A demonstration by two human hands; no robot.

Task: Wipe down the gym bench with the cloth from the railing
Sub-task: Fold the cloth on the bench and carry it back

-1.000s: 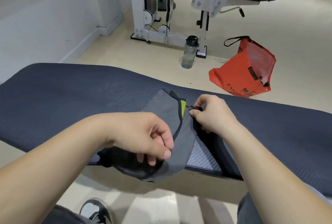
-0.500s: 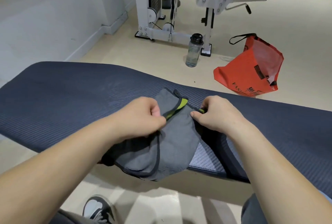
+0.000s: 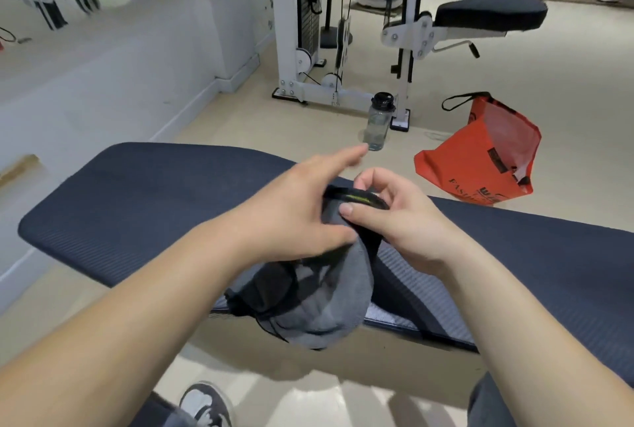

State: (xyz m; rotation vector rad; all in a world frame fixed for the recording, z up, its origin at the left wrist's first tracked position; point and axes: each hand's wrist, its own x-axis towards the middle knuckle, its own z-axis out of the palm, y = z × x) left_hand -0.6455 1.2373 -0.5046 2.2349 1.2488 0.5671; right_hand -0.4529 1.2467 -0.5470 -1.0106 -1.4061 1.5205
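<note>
A dark blue padded gym bench (image 3: 144,200) runs across the view in front of me. A grey cloth (image 3: 319,306) with black trim and a yellow-green tag is bunched over the bench's near edge, its lower part hanging past it. My right hand (image 3: 394,221) pinches the cloth's top edge by the tag. My left hand (image 3: 291,210) presses on the cloth beside it, thumb on the fabric and fingers stretched forward. The hands touch above the bench's middle.
On the beige floor beyond the bench stand a clear water bottle (image 3: 379,123) and an orange bag (image 3: 480,155). A white cable machine (image 3: 308,49) with a black seat pad (image 3: 490,13) is behind them. A low white wall (image 3: 103,77) runs along the left. My shoe (image 3: 206,406) is below.
My left hand has moved up from the cloth's lower part to its top edge, next to my right hand. The cloth is more gathered and lifted, and the view has tilted up.
</note>
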